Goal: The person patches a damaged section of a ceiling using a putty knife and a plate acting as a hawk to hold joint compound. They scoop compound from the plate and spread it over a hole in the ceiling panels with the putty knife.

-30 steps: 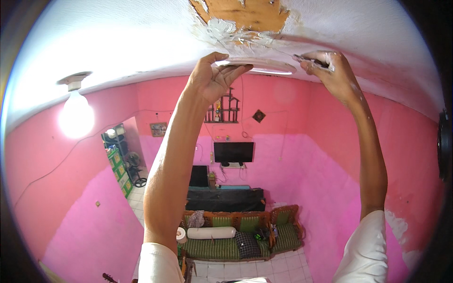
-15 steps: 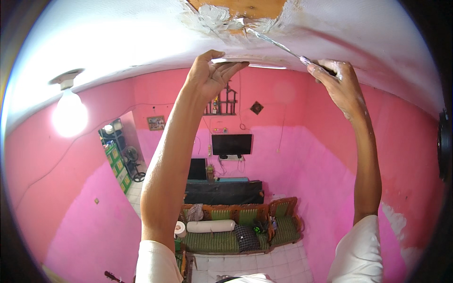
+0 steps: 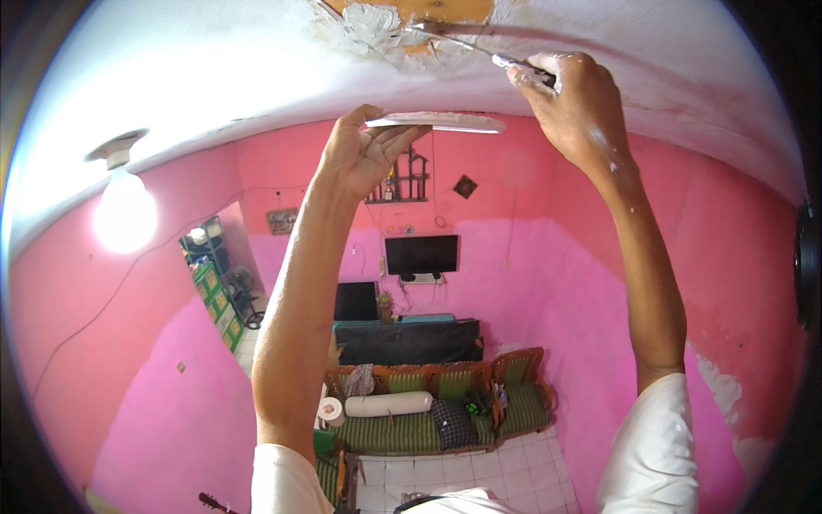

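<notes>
Overhead, my right hand (image 3: 574, 107) is wrapped round the smeared handle of a putty knife (image 3: 467, 43), seen nearly edge-on. Its tip touches the ceiling patch, where grey-white putty (image 3: 372, 34) lies in rough ridges over a bare orange-brown area (image 3: 458, 10). White smears mark the right fingers and wrist. My left hand (image 3: 364, 154) holds a shallow white plate (image 3: 445, 124) level below the patch, thumb at its edge and fingers underneath. Some whitish material shows along the plate's top; most of its upper face is hidden.
A lit bulb (image 3: 126, 210) hangs from the ceiling at left. Far below stand a green-striped wooden sofa (image 3: 385, 437) with a bolster (image 3: 388, 404), and a matching armchair (image 3: 521, 403). A television (image 3: 422, 254) hangs on the pink wall, and shelves (image 3: 218, 300) show through a doorway.
My right hand and the putty knife have moved left and up across the patch. The plate now shows more of its length, and my left hand has shifted slightly left and down.
</notes>
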Demonstrator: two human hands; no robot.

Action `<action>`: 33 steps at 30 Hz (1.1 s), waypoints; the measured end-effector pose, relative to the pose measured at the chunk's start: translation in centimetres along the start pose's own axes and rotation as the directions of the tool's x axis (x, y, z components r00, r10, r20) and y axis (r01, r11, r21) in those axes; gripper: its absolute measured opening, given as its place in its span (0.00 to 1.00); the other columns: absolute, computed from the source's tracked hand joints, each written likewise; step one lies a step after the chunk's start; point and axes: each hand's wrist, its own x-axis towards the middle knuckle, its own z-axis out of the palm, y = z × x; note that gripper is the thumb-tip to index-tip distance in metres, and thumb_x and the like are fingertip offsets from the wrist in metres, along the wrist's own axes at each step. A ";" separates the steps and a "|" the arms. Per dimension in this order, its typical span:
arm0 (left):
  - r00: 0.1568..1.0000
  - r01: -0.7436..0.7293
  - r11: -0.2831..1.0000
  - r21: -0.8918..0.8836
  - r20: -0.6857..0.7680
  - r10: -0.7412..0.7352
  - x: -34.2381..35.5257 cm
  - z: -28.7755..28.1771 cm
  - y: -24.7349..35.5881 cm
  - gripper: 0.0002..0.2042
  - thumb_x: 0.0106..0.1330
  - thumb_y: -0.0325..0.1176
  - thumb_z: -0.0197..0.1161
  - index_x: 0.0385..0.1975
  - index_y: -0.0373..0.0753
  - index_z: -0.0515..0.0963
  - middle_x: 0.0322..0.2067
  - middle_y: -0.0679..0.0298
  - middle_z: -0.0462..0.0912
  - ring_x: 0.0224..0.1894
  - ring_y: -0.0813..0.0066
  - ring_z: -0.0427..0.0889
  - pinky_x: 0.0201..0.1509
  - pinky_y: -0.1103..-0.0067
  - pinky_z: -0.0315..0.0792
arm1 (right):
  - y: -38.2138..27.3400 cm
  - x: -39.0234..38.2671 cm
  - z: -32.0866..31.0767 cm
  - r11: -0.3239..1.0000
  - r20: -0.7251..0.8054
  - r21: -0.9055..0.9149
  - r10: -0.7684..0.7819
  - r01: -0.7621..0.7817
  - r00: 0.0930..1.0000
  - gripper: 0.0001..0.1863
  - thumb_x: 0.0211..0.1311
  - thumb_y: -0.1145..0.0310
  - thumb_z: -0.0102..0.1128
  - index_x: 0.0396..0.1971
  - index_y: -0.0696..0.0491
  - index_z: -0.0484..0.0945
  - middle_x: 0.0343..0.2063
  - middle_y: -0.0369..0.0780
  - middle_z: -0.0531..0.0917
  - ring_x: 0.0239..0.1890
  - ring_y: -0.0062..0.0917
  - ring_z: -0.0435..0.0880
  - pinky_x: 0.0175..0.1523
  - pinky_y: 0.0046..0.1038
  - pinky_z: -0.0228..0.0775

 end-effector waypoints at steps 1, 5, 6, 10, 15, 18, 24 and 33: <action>1.000 -0.009 0.999 -0.037 0.009 0.009 -0.2 0.1 -0.2 0.27 0.63 0.27 0.47 0.52 0.10 0.44 0.55 0.29 0.53 0.58 0.40 0.61 0.60 0.65 0.67 | -0.8 -0.3 -0.7 0.998 -0.044 -0.063 -0.012 0.009 0.999 0.15 0.55 0.62 0.57 0.19 0.59 0.77 0.15 0.49 0.76 0.22 0.43 0.78 0.30 0.38 0.70; 0.988 -0.083 0.996 -0.028 -0.130 0.079 -2.4 0.7 -0.5 0.28 0.62 0.27 0.48 0.52 0.11 0.43 0.55 0.29 0.53 0.58 0.38 0.59 0.62 0.63 0.65 | -3.0 -3.7 -2.9 0.995 -0.084 -0.043 0.084 -0.088 0.993 0.15 0.57 0.62 0.55 0.20 0.60 0.75 0.15 0.48 0.75 0.19 0.44 0.75 0.27 0.38 0.66; 0.988 -0.070 0.997 0.027 -0.135 0.073 -3.1 0.1 -0.7 0.26 0.62 0.28 0.47 0.51 0.13 0.48 0.53 0.32 0.58 0.57 0.41 0.62 0.62 0.64 0.66 | -3.1 -4.6 -2.8 0.995 -0.082 -0.044 0.083 -0.086 0.993 0.15 0.57 0.62 0.55 0.20 0.60 0.75 0.15 0.48 0.75 0.19 0.44 0.75 0.27 0.38 0.66; 0.961 -0.115 0.987 0.109 -0.240 0.138 -8.1 -2.1 -2.1 0.21 0.62 0.30 0.48 0.48 0.17 0.57 0.48 0.38 0.66 0.54 0.49 0.69 0.57 0.68 0.71 | -1.8 -7.7 -0.6 0.875 0.050 0.265 0.407 -0.405 0.912 0.16 0.59 0.61 0.53 0.20 0.59 0.74 0.13 0.43 0.74 0.17 0.31 0.76 0.23 0.33 0.62; 0.900 -0.097 0.950 0.296 -0.382 0.211 -14.5 -6.0 -5.3 0.15 0.60 0.29 0.47 0.45 0.28 0.65 0.42 0.55 0.73 0.45 0.67 0.75 0.49 0.72 0.73 | 0.6 -9.5 3.9 0.445 0.470 0.600 0.476 -0.664 0.743 0.13 0.59 0.63 0.53 0.25 0.57 0.75 0.18 0.40 0.78 0.20 0.19 0.77 0.21 0.24 0.63; 0.821 -0.039 0.933 0.358 -0.521 0.235 -19.8 -7.8 -7.1 0.15 0.60 0.28 0.43 0.46 0.32 0.66 0.42 0.58 0.75 0.41 0.70 0.76 0.40 0.73 0.73 | -0.4 -9.3 6.6 -0.175 0.728 0.683 0.244 -0.709 0.641 0.13 0.59 0.66 0.54 0.36 0.60 0.73 0.25 0.41 0.79 0.21 0.21 0.79 0.24 0.21 0.71; 0.733 -0.052 0.971 0.235 -0.651 0.197 -30.3 -10.1 -10.6 0.10 0.63 0.30 0.43 0.23 0.39 0.71 0.25 0.64 0.75 0.27 0.74 0.76 0.28 0.78 0.71 | -2.5 -6.1 10.7 -0.540 0.713 0.654 0.207 -0.530 0.670 0.10 0.57 0.69 0.56 0.36 0.58 0.73 0.22 0.37 0.77 0.22 0.20 0.75 0.25 0.21 0.69; 0.601 -0.218 0.961 0.170 -0.753 0.269 -38.8 -9.7 -13.6 0.20 0.55 0.24 0.47 0.46 0.15 0.60 0.37 0.39 0.76 0.35 0.58 0.82 0.37 0.69 0.83 | -6.3 -0.1 11.6 -0.724 0.656 0.659 0.418 -0.206 0.628 0.04 0.56 0.73 0.51 0.29 0.58 0.70 0.20 0.41 0.74 0.20 0.24 0.72 0.23 0.26 0.66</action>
